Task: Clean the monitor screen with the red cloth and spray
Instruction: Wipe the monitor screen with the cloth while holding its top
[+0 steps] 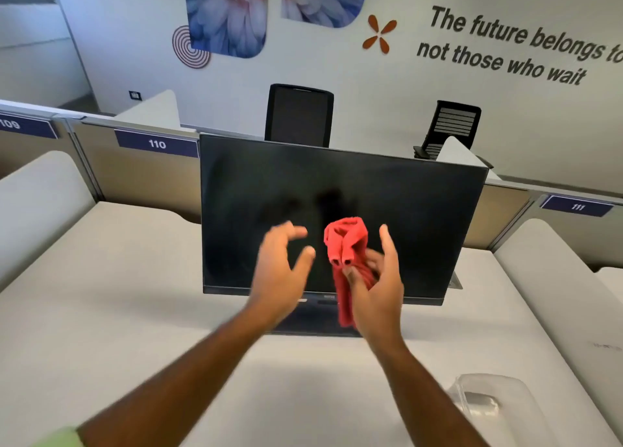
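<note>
A dark monitor (404, 210) stands on the white desk (135, 295), its screen off and tilted slightly back. In front of its lower middle my right hand (374, 288) pinches a bunched red cloth (345, 244), with part of the cloth hanging down below the fingers. My left hand (281, 268) hovers just left of the cloth with spread, relaxed fingers and holds nothing; it is blurred. No spray bottle is in view.
A clear plastic container (492, 399) lies at the desk's front right. Low partitions labelled 110 (156, 143) and 111 (578, 206) run behind the desk. Two black chairs (298, 116) stand beyond them by the wall.
</note>
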The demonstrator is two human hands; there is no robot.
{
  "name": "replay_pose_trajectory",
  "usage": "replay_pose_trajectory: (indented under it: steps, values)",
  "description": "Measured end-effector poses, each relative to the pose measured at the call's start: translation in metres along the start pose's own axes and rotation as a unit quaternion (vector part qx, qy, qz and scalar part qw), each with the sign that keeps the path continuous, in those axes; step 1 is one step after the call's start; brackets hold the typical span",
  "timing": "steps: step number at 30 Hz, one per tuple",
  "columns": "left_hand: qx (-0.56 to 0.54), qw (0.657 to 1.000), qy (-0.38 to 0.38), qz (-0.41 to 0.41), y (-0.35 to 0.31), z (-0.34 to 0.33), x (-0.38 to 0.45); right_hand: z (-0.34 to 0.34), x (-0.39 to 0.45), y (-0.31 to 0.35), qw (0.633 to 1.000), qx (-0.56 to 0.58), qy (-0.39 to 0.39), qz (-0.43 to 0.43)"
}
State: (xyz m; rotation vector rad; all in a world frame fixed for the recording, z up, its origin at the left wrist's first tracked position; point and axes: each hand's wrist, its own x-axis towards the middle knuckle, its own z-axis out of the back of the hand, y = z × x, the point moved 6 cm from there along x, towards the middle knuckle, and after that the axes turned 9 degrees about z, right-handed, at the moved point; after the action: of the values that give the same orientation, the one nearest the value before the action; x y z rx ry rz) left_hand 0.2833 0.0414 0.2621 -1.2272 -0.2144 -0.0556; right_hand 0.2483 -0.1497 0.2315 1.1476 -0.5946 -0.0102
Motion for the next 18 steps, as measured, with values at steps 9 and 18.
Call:
replay_pose_trajectory:
  steps: [9, 18]
  values:
    - [0.469, 0.879, 0.003, -0.080, -0.061, 0.108, 0.153, 0.060, 0.132, 0.021, 0.940, -0.196, -0.277, 0.043]
    - [0.424, 0.901, 0.063, -0.063, -0.040, 0.108, 0.151, 0.097, 0.140, -0.015, 0.893, -0.188, -0.407, -0.046]
